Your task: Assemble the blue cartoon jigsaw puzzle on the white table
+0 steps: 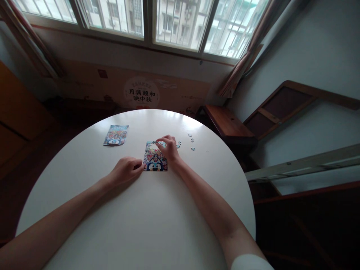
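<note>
The jigsaw puzzle (156,160) lies flat near the middle of the table, its picture showing a blue dog-like cartoon face along the near edge and a crowd of small figures above. A pale gap shows in its upper part. It looks like thin card, so I judge it light and fairly stiff piece by piece, but weak as a whole: the joints would likely buckle if it were lifted by one corner. Better to steady it flat by its sides and to pinch single pieces by their edges, sparing the narrow tabs, which could bend.

The right hand (169,148) reaches over the upper right of the puzzle, thumb and index fingertips close together by the gap; I cannot tell for sure whether a piece is between them. The left hand (128,168) rests at the lower left edge, fingers curled, its tips at the border; whether it encloses anything is hidden. The two hands are apart.

Just right of the right hand is a small cluster of pieces (179,144), and beyond it three loose pieces (192,140) sit in a rough column. On the smooth, glossy white table (135,225) they would probably slide easily. Farther left lies a printed picture sheet or packet (116,135) with a similar design, likely thin and bendable.
</note>
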Demonstrator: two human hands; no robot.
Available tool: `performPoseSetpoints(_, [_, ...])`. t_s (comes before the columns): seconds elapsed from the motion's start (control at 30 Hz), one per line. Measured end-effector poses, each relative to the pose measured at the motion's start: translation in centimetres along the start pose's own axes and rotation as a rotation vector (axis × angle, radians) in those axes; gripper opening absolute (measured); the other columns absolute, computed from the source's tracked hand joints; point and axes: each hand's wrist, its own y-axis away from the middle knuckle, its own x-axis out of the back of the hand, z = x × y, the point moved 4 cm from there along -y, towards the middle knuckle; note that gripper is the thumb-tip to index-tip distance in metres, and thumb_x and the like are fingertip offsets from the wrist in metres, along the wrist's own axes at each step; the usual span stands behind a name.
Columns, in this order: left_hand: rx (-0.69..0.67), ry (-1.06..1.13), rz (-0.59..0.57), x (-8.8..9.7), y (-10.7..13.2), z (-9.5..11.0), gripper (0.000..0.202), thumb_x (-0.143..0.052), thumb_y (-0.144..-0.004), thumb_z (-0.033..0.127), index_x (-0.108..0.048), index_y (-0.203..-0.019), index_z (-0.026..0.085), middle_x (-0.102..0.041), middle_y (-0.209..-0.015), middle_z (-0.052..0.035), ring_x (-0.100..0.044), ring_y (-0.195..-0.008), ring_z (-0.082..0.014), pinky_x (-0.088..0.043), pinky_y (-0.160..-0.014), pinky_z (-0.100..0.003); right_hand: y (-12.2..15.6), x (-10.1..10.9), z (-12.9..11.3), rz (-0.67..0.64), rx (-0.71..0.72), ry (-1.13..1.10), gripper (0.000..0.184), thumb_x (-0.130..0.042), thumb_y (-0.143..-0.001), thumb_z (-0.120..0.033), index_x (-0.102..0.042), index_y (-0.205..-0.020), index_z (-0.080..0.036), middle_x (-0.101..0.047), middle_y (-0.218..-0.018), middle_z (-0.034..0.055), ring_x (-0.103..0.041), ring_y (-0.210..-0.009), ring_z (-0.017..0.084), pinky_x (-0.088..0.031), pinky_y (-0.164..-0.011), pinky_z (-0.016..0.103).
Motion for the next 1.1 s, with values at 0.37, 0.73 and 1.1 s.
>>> performPoseSetpoints(0.37, [-0.001, -0.007, -0.007, 0.1, 0.1, 0.1, 0.04, -0.043, -0.091, 0.039, -0.045, -0.057, 0.017, -0.048, -0.053, 0.0002, -0.04, -0.052, -0.0112, -0.022, -0.057, -0.027, 0.6, -0.5, -0.4, -0.032, 0.018, 0.099, 0.012, -0.066, -0.084, -0.028, -0.075, -0.092, -0.028, -0.06, -0.102, 0.0071, -0.049, -0.102, 0.025, -0.037, -0.091, 0.041])
performPoseSetpoints(0.73, [0.001, -0.01, -0.007, -0.2, 0.0, -0.2, 0.041, -0.043, -0.091, 0.04, -0.046, -0.057, 0.017, -0.048, -0.053, 0.0007, -0.04, -0.052, -0.0107, -0.022, -0.057, -0.027, 0.7, -1.4, -0.1, -0.063, -0.02, 0.097, 0.011, -0.068, -0.082, -0.027, -0.075, -0.091, -0.028, -0.062, -0.102, 0.0043, -0.048, -0.103, 0.023, -0.036, -0.093, 0.039])
performPoseSetpoints(1.1, [0.0, -0.007, -0.008, -0.1, 0.0, -0.1, 0.04, -0.043, -0.091, 0.039, -0.043, -0.058, 0.017, -0.047, -0.053, 0.001, -0.04, -0.053, -0.0105, -0.022, -0.057, -0.027, 0.7, -1.4, 0.0, -0.102, -0.028, 0.092, 0.011, -0.068, -0.082, -0.028, -0.075, -0.09, -0.028, -0.062, -0.101, 0.0045, -0.047, -0.104, 0.023, -0.036, -0.095, 0.04])
